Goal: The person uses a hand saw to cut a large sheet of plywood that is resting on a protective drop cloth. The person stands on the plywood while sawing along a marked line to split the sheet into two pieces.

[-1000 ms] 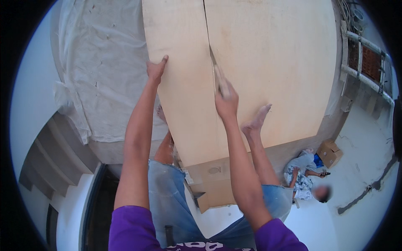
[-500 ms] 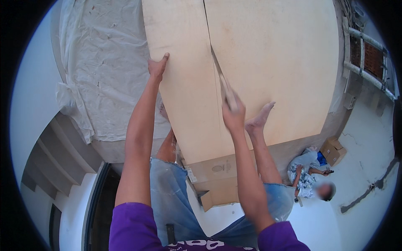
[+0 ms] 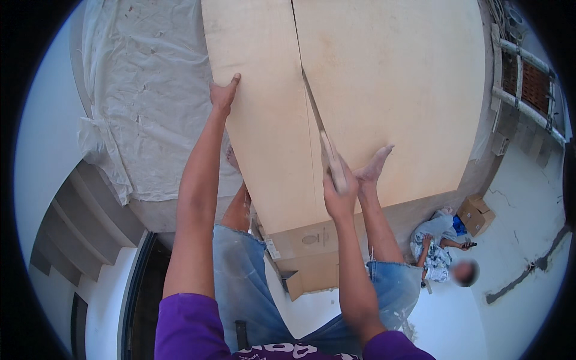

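Observation:
A large pale plywood sheet [image 3: 408,90] spreads out in front of me. A dark cut runs from its far edge to the blade of a handsaw [image 3: 313,107], and a thin straight line carries on from there toward me. My right hand [image 3: 339,198] is wrapped around the saw's wooden handle; it is slightly blurred. The blade slants away into the cut. My left hand [image 3: 224,96] grips the sheet's left edge, thumb lying on top and fingers hidden over the side. My bare right foot [image 3: 375,163] rests on the sheet, right of the saw.
Creased white plastic sheeting [image 3: 150,96] lies left of the plywood. Cardboard [image 3: 306,240] shows under its near edge. Lower right, a person [image 3: 435,249] sits low beside an open cardboard box [image 3: 476,215]. A ladder-like frame [image 3: 528,84] stands far right. Steps [image 3: 84,222] descend at left.
My right hand has pulled the saw back toward me and slightly to the right. My left hand keeps its grip on the plywood edge.

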A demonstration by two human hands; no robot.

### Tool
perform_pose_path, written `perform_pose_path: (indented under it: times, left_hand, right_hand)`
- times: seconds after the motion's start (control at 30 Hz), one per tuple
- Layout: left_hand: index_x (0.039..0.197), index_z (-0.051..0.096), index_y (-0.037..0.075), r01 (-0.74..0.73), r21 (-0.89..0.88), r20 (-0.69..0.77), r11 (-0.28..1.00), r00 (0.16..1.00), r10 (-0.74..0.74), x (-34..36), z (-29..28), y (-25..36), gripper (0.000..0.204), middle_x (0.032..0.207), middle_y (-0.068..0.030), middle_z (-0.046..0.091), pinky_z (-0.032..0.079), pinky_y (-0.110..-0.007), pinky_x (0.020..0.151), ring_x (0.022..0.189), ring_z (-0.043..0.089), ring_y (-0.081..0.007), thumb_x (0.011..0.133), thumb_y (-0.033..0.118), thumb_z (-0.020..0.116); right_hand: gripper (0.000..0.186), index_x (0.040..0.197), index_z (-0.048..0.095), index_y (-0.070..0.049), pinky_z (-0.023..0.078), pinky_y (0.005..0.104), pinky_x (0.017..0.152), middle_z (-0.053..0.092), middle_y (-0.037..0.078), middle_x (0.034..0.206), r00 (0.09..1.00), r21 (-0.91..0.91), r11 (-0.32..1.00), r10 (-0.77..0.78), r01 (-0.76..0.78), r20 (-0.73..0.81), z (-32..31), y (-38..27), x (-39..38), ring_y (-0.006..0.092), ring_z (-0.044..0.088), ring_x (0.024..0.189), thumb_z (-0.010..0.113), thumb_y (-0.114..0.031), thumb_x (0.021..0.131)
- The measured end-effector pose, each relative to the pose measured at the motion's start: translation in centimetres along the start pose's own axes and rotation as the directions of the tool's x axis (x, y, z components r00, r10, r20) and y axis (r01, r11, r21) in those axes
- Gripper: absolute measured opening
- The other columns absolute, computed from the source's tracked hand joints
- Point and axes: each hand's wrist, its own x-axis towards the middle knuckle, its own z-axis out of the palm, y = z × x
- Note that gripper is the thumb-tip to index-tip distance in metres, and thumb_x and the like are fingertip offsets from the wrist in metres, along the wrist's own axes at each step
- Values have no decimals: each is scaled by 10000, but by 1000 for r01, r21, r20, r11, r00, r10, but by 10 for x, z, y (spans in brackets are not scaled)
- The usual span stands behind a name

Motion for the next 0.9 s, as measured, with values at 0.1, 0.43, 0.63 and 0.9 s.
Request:
perform_pose_path:
  times: [0.1,0.43,0.63,0.9]
  left_hand:
    - [1254,489,-106,-29,-129,73,991,997,39,-37,43,25,827,1265,-222,608,483,-392,994,1150,607,-320,730,396,885]
    - [1356,454,-76,67,-40,94,997,994,-63,-12,21,13,896,1294,-208,611,491,-387,987,1164,613,-311,722,385,887]
    - [1284,575,-38,-132,31,-121,991,983,135,-8,41,15,633,1202,-142,677,524,-361,909,1079,651,-253,814,297,837]
    - [1274,475,-104,22,69,1,997,1000,-22,6,22,-10,899,1299,-256,586,473,-417,1021,1190,593,-351,703,463,877]
  right_hand:
    - [536,1322,567,70,488,341,975,680,193,1208,996,-72,995,-67,63,-65,-19,-4,-7,249,649,1145,542,36,788]
    - [532,1321,571,56,504,327,924,696,191,1154,999,-84,996,-34,31,-31,-6,13,14,232,674,1060,565,21,790]
    - [512,1300,582,67,487,323,955,692,195,1170,995,-71,996,-55,49,-82,5,29,47,251,666,1104,564,19,791]
    - [538,1339,560,51,488,315,951,665,205,1241,1000,-81,996,-24,24,2,-13,26,3,249,650,1139,561,5,802]
